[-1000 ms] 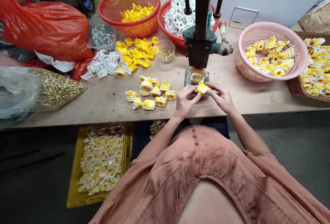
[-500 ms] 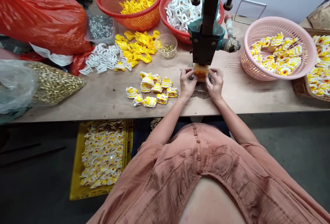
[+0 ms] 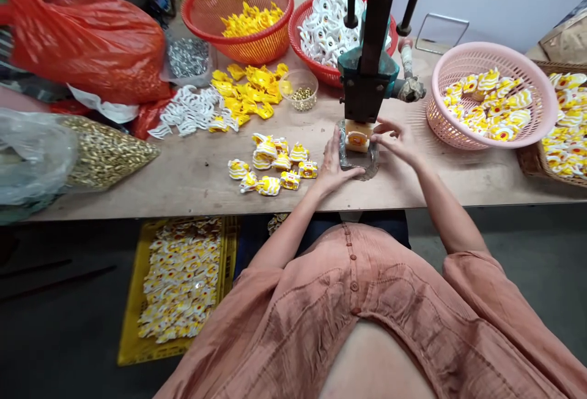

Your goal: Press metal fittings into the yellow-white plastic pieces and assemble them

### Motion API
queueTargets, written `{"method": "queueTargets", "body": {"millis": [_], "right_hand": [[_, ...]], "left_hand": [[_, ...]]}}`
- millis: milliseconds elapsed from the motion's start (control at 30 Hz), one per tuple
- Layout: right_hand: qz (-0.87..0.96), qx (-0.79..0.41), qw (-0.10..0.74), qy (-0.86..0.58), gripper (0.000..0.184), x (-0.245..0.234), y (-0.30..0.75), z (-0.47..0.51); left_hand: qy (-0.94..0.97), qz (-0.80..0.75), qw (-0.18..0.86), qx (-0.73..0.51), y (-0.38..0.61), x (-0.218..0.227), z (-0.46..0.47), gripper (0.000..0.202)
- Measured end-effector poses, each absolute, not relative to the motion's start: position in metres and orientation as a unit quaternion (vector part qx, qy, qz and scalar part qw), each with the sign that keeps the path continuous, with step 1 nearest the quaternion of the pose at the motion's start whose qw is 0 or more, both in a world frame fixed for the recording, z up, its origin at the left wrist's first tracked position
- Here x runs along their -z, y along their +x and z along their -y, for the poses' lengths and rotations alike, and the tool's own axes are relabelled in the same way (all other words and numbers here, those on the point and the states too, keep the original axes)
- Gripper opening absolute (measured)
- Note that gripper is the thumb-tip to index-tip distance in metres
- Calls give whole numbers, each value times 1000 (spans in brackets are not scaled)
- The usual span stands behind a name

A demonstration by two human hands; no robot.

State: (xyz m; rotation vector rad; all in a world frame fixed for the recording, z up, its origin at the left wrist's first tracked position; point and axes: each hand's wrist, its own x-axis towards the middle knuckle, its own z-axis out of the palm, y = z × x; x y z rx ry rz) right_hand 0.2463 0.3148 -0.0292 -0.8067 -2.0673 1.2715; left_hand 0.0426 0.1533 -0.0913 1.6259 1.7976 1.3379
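A green and black hand press [image 3: 369, 74] stands at the middle of the wooden table [image 3: 183, 185]. A small yellow and white toy piece [image 3: 358, 138] sits on a block under its ram. My left hand [image 3: 334, 163] rests open against the left side of the press base, thumb along its front. My right hand [image 3: 395, 139] hovers just right of the piece with fingers spread and nothing in them. A small heap of yellow and white pieces [image 3: 273, 165] lies left of my left hand.
Two red baskets hold yellow parts [image 3: 250, 19] and white parts [image 3: 326, 26]. A pink basket [image 3: 490, 96] and a wicker tray [image 3: 566, 123] of finished pieces stand right. A dish of brass rivets [image 3: 300, 92], loose parts, bags and a red sack [image 3: 87, 44] lie left. A yellow crate [image 3: 178, 283] sits on the floor.
Both hands held the piece together, set it under the press, and now have let go. The right hand has drawn off to the right and the left to the base's side.
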Motion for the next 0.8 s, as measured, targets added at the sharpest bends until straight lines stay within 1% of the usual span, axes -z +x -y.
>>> {"method": "queueTargets", "body": {"millis": [33, 67, 100, 133, 233, 333, 367, 433, 500, 567, 633, 667, 733, 800], "right_hand": [[765, -528, 231, -287, 59, 19, 253, -326], [755, -566, 184, -275, 59, 9, 257, -337], [745, -586, 162, -273, 58, 0, 260, -347], [735, -592, 170, -285, 56, -9, 259, -358], [692, -581, 264, -337, 58, -40, 238, -385], [652, -601, 304, -348, 65, -93, 211, -391], [641, -603, 329, -343, 65, -113, 208, -385], [650, -570, 404, -299, 58, -150, 212, -359], [691, -495, 484, -207, 44, -170, 226, -320], [731, -414, 524, -142, 32, -162, 243, -276], [762, -336, 536, -136, 30, -129, 256, -238], [781, -294, 532, -147, 32, -105, 260, -225], [819, -220, 497, -181, 44, -56, 267, -211], [848, -199, 434, -231, 52, -18, 272, -213]], "left_hand": [[578, -639, 196, -468, 46, 94, -149, 140], [579, -640, 200, -464, 49, 96, -147, 145], [578, -642, 202, -462, 51, 97, -146, 146], [575, -645, 203, -461, 53, 98, -146, 146], [565, -650, 213, -462, 55, 96, -149, 143], [549, -655, 219, -470, 57, 94, -151, 147], [544, -658, 219, -473, 58, 94, -152, 149], [534, -662, 216, -480, 63, 94, -152, 155], [525, -668, 209, -485, 68, 96, -152, 159], [518, -671, 200, -491, 71, 97, -153, 161], [517, -669, 196, -497, 73, 98, -153, 161], [519, -666, 195, -499, 74, 98, -153, 161], [526, -659, 194, -501, 74, 99, -153, 161], [532, -657, 196, -497, 73, 99, -152, 160]]}}
